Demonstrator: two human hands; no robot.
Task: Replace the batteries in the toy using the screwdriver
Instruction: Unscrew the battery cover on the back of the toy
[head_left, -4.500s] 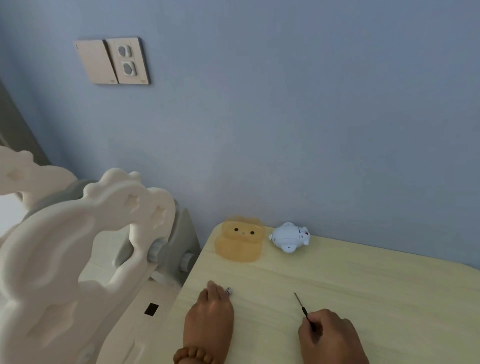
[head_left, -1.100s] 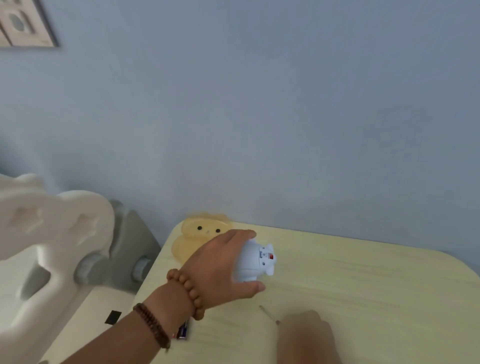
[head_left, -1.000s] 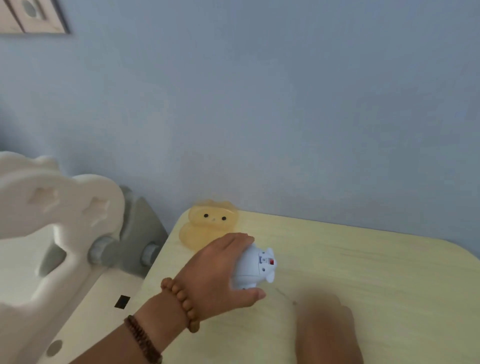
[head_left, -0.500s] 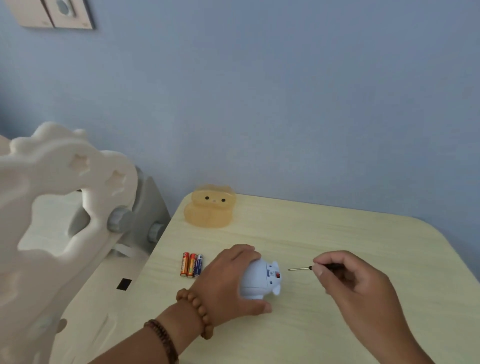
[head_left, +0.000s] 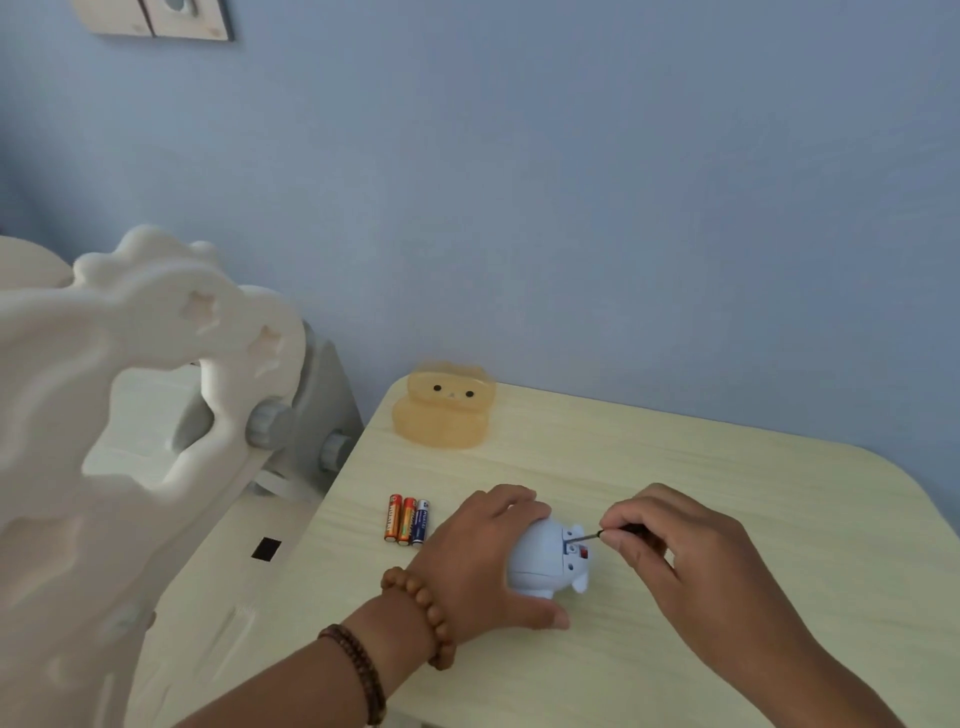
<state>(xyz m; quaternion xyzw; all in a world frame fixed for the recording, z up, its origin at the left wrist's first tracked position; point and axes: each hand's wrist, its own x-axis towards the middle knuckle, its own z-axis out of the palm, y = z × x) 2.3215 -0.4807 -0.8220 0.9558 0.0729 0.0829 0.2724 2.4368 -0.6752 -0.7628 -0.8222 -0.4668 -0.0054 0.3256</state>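
head view, looking down: the right grip (head_left: 675, 551), a bare hand, pinches a thin screwdriver (head_left: 587, 537) between thumb and curled fingers, its metal tip touching the flat underside of a small pale blue toy (head_left: 545, 564), close to a red switch. the left grip (head_left: 483, 561), the other bare hand, is curled over the toy's rounded body, thumb along the near side, holding it on its side on the desk (head_left: 753, 493). the toy lies near the front middle of the pale wood desk. two beaded bracelets (head_left: 426, 608) circle the left wrist, one light, one dark. just left of the left grip, three small batteries (head_left: 408, 519) lie side by side, touching, two orange and one blue and white. further back, near the desk's far left corner, stands a translucent orange animal figure (head_left: 444, 410) with two dot eyes. a white plastic fence panel (head_left: 156, 364) with star cutouts stands left of the desk.
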